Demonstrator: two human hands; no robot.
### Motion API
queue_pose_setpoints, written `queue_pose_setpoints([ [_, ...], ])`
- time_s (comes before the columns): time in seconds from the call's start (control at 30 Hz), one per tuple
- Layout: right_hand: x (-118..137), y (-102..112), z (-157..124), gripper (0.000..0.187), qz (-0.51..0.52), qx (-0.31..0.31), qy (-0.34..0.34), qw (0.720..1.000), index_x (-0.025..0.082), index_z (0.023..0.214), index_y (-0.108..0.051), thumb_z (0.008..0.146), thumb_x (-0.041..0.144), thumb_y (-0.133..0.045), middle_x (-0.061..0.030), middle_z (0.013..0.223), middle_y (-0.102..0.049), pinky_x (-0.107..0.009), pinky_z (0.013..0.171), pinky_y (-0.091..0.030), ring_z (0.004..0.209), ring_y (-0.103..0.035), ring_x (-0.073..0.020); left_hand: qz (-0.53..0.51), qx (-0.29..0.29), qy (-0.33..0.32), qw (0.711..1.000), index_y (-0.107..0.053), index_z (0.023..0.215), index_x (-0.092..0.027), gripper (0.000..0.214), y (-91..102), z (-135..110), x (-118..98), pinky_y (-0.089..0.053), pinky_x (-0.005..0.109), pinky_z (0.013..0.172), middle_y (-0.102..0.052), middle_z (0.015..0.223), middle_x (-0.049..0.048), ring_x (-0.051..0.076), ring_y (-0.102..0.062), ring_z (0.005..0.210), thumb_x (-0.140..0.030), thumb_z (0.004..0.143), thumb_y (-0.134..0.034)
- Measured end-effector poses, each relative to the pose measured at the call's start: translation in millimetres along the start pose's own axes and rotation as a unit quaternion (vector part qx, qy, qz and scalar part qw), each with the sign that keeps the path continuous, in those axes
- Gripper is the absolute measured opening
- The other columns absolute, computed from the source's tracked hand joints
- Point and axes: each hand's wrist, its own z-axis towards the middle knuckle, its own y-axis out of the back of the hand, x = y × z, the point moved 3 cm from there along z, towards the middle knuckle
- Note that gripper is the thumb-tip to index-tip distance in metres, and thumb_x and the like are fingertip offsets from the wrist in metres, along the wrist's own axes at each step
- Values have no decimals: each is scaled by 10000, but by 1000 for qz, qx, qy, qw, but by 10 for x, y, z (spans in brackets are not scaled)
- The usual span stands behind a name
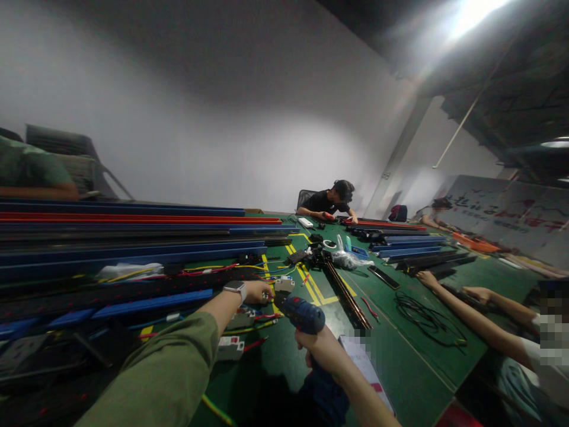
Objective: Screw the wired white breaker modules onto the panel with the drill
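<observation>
My right hand (306, 344) is wrapped around the grip of a dark blue cordless drill (302, 314), its nose pointing left. My left hand (258, 292), with a watch on its wrist, has its fingers closed just left of the drill's tip. What they pinch is too small to make out; a bit of red wire shows by the fingertips. Just beyond the drill tip sits a light grey circuit breaker (284, 283). Another white and grey breaker (230, 348) with a red wire (255, 344) lies below my left wrist on the green table.
Long blue rails (133, 252) and loose wires cover the left side. Copper-coloured bars (344, 290), a phone (384, 277), a coiled black cable (427, 320) and a paper sheet (367, 367) lie rightward. A co-worker's hands (429, 280) are at the right; another person (333, 201) sits opposite.
</observation>
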Motion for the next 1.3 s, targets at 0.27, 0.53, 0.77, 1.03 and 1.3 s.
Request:
queue_pose_setpoints([
  [0.27, 0, 2, 1, 118, 8, 14, 2, 1000, 181, 859, -572, 765, 252, -570, 34, 700, -598, -187, 374, -351, 390, -520, -76, -9, 26, -15, 1000, -718, 1064, -194, 429, 7, 50, 15, -453, 199, 719, -720, 958, 4, 170, -621, 867, -116, 667, -576],
  [0.53, -55, 3, 36, 170, 25, 22, 27, 999, 168, 898, -624, 759, 263, -600, -19, 959, -666, -204, 359, -363, 367, -486, -43, -11, 25, -48, 998, -724, 1062, -175, 382, -24, 68, 68, -450, 206, 722, -715, 928, 18, 163, -608, 825, -190, 708, -581],
  [0.77, -11, 77, -24, 242, 46, 2, 13, 999, 171, 940, -640, 719, 270, -631, -35, 990, -694, -222, 356, -383, 366, -507, -65, -38, 57, 5, 998, -709, 1157, -208, 526, 54, 53, 108, -452, 198, 645, -722, 1019, 23, 167, -615, 817, -185, 642, -605],
  [1.03, -155, 528, 7, 333, 95, -94, 45, 990, 171, 941, -655, 689, 387, -688, -32, 807, -709, -252, 420, -397, 403, -498, -100, 8, 87, -4, 996, -736, 1133, -213, 574, 163, -41, -58, -462, 231, 587, -728, 1003, 41, 195, -625, 765, -139, 593, -555],
  [1.3, -179, 611, 314, 530, 48, -329, 113, 936, 137, 1035, -664, 800, 608, -607, -33, 667, -626, -330, 631, -495, 639, -602, -214, 11, 75, 3, 997, -734, 1078, -212, 533, 184, -81, -125, -512, 270, 667, -721, 924, 31, 216, -637, 777, -131, 563, -623],
])
